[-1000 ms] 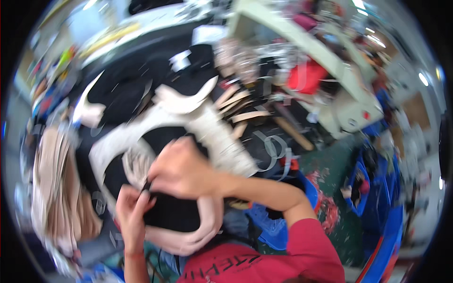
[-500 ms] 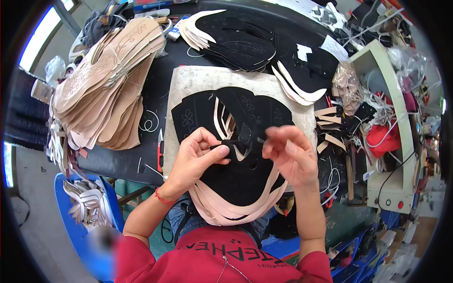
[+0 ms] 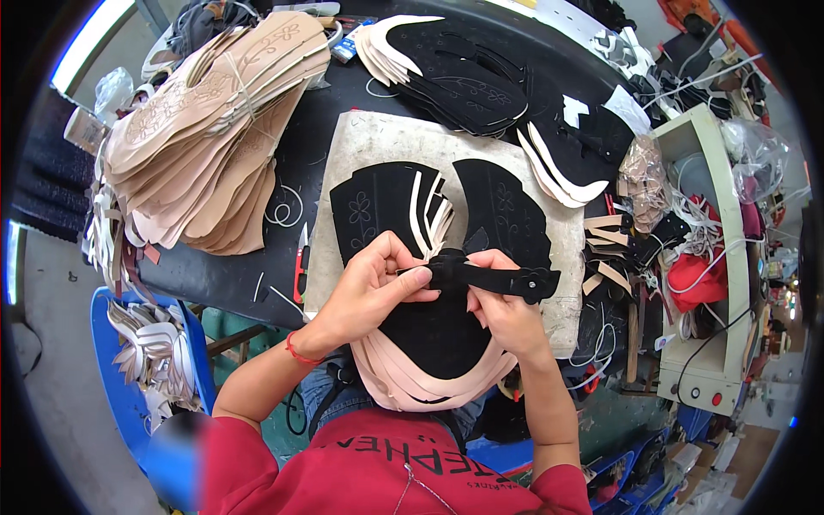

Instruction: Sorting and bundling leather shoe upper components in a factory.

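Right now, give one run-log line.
left hand: pinching black strap; right hand: holding same strap; beneath: black panels, pale board; upper left: tan stack

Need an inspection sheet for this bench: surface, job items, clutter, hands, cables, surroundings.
Surface: dark tabletop, worn pale board under the work.
Job items: black strap with a stud near its right end, over a black piece with pale pink edging.
Clutter: bundled tan pieces, stacked black pieces, red-handled blade, tan offcuts.
Hands: left hand pinches the strap's left end; right hand at the strap, grip partly hidden.
Cables: dark cable across the pale housing, partly traceable.
Surroundings: blue bin of pale pieces, lower left.
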A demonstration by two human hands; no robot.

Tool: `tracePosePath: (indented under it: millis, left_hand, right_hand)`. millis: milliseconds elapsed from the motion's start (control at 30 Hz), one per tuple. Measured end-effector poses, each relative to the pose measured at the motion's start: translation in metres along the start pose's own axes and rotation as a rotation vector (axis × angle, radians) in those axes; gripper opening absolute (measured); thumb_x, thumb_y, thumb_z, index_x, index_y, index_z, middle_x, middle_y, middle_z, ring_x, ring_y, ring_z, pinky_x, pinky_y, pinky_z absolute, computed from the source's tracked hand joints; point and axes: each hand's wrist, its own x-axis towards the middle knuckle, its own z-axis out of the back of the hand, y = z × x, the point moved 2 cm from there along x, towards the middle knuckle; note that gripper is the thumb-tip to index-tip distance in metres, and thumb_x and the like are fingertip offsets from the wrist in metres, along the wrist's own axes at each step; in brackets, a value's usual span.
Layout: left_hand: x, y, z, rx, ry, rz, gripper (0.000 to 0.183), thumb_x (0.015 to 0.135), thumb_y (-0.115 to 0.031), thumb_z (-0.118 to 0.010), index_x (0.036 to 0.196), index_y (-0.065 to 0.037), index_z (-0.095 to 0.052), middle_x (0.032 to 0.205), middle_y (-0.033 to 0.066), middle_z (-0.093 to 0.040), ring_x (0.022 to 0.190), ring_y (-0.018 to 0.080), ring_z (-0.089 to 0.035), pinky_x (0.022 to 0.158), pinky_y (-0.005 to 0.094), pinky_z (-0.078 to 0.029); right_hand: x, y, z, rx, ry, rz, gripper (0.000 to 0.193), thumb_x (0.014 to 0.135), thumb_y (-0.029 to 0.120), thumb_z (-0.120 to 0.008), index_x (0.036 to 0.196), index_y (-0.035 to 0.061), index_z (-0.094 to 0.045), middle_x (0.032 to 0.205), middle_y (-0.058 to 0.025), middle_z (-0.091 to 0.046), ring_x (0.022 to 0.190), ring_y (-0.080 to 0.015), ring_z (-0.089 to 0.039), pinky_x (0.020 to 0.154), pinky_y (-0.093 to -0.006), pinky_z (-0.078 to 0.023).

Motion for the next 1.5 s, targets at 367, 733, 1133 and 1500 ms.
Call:
tracePosePath:
  millis: [367,733,1133,1500]
  left_hand:
    - [-0.031,0.004,-0.02,1.634,0.247,-0.661,0.059,0.075,-0.032,-0.071,0.129,-0.017,-0.052,0.143,0.0164,-0.035,0.131,0.042,-0.032,0.106,0.0621,-0.019]
    - [-0.032,0.008,-0.03,1.737,0.24,-0.573,0.055,0.082,-0.037,-0.063,0.127,-0.008,-0.051,0.141,0.0217,-0.034,0.131,0.0419,-0.032,0.107,0.0602,-0.018]
    - [-0.024,0.007,-0.036,1.714,0.26,-0.679,0.048,0.087,-0.026,-0.06,0.131,-0.008,-0.05,0.142,0.0209,-0.036,0.133,0.0392,-0.03,0.109,0.0549,-0.017]
    - [-0.03,0.0,-0.067,1.397,0.149,-0.728,0.05,0.082,-0.019,-0.064,0.127,-0.002,-0.05,0.139,0.024,-0.036,0.129,0.04,-0.036,0.106,0.0528,-0.028]
  right_hand:
    - [-0.012,0.127,0.112,-0.279,-1.078,0.481,0.031,0.09,0.023,-0.058,0.063,0.0093,-0.049,0.058,0.0036,-0.044,0.05,-0.0045,-0.038,0.046,-0.0218,-0.028]
    - [0.183,0.026,0.234,-0.971,-0.791,0.292,0.024,0.081,0.021,-0.057,0.078,-0.0008,-0.066,0.083,-0.0245,-0.064,0.082,-0.0383,-0.063,0.077,-0.0456,-0.05]
    - [-0.25,0.087,0.512,-1.219,-2.082,-0.527,0.093,0.062,0.063,-0.068,0.13,0.0057,-0.045,0.121,-0.0224,-0.057,0.113,-0.0372,-0.054,0.097,-0.0451,-0.038]
    - [-0.237,0.035,0.365,-0.751,-1.748,0.356,0.084,0.068,0.036,-0.079,0.132,-0.0012,-0.039,0.12,-0.0198,-0.056,0.11,-0.0273,-0.055,0.093,-0.0347,-0.042]
